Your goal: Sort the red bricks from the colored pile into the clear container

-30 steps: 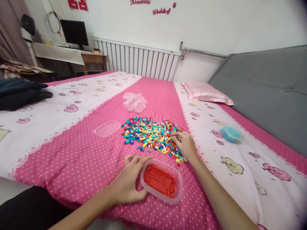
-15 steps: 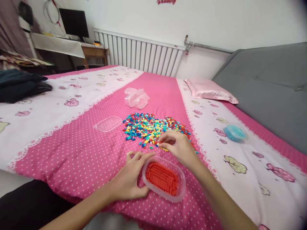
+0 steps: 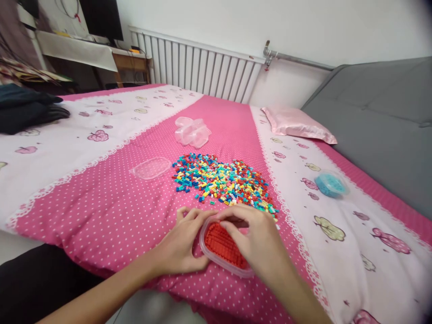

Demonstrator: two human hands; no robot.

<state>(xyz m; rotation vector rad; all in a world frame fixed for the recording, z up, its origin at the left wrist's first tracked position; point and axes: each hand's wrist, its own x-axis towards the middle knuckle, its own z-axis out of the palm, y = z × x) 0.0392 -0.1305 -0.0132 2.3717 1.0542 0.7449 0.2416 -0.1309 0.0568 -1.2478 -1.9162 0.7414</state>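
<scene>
A clear plastic container sits at the near edge of the bed, with red toy bricks packed in rows inside it. My left hand grips its left end, thumb at the near side and fingers at the far side. Over the container's far right part, my right hand is closed in a pinch, fingertips just above the red bricks. Whatever is between those fingertips is too small to make out. Just beyond both hands lies a loose pile of small multicoloured toy bricks.
A clear lid lies left of the pile, and a clear compartment tray lies behind it. To the right stands a container of blue pieces. A pink pillow lies farther back, dark clothes at the left.
My right hand has moved from the near edge of the brick pile back toward me, over the container. My left hand keeps its grip. The view has shifted slightly.
</scene>
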